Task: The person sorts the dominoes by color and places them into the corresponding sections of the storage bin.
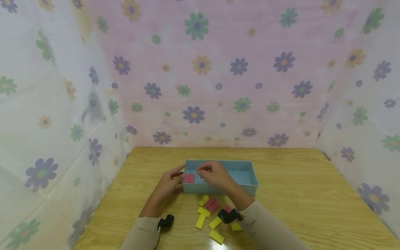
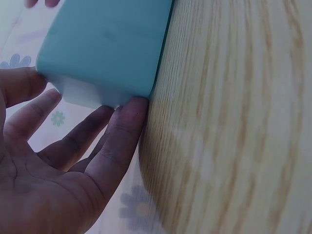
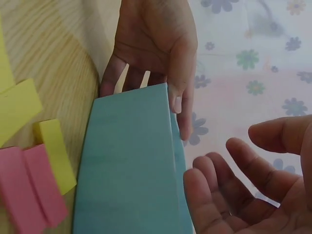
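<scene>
A light blue rectangular box (image 1: 220,189) stands on the wooden table. Inside its left end lies a pink piece (image 1: 189,178), flat side up. My left hand (image 1: 168,182) rests its fingertips on the box's left end wall, thumb near the rim; the left wrist view shows the spread fingers (image 2: 119,141) against that wall. Over the box's interior hovers my right hand (image 1: 215,176), fingers loosely bent. No object shows between its thumb and fingers (image 3: 253,165) in the right wrist view. The box's inside is hidden in both wrist views.
In front of the box, several yellow blocks (image 1: 216,237) and a few pink blocks (image 1: 213,206) lie scattered, some touching. One pink block (image 1: 228,209) is partly hidden by the black wrist camera (image 1: 228,216). Flowered cloth (image 1: 218,86) walls the table's back and sides.
</scene>
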The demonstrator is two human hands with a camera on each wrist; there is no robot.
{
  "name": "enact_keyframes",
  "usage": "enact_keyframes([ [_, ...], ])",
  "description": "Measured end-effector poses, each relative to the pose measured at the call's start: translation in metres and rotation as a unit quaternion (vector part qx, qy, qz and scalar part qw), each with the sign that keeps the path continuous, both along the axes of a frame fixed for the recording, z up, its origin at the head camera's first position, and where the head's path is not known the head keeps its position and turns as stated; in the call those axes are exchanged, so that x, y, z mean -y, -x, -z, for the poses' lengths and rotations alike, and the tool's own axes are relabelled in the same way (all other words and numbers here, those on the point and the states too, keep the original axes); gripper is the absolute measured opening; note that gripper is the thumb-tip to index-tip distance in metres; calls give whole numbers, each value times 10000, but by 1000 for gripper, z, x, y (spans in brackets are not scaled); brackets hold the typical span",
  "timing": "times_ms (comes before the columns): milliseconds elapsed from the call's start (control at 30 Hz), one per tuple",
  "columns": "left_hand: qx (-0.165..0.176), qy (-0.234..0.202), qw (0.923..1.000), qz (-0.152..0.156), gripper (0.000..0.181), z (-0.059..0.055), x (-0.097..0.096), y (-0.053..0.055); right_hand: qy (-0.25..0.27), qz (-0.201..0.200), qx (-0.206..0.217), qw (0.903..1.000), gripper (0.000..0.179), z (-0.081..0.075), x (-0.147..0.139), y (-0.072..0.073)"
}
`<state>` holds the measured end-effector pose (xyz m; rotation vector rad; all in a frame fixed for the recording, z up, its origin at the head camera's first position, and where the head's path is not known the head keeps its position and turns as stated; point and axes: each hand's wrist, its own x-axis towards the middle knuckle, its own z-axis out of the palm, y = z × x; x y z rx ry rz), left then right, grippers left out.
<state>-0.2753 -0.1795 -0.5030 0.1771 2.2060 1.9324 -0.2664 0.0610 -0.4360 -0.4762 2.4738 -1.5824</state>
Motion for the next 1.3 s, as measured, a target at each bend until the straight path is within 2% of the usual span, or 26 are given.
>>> enact_keyframes([
  [233, -10, 60, 10000, -3, 51, 0, -1, 0, 249, 39, -113, 9996, 18, 9, -22, -16],
  [500, 7, 65, 10000, 41, 52, -1, -2, 0, 644, 174, -218, 9975, 15, 12, -46, -33],
  [833, 62, 107, 9999, -4, 51, -3, -1, -2, 982, -181, -290, 9946, 22, 15, -71, -39],
  [1067, 59, 16, 10000, 5, 51, -2, 0, 0, 863, -402, -89, 9954, 31, 19, -87, -41],
  [1300, 61, 177, 9998, -75, 51, -1, -1, -1, 299, -639, -70, 9975, 32, 25, -104, -45],
])
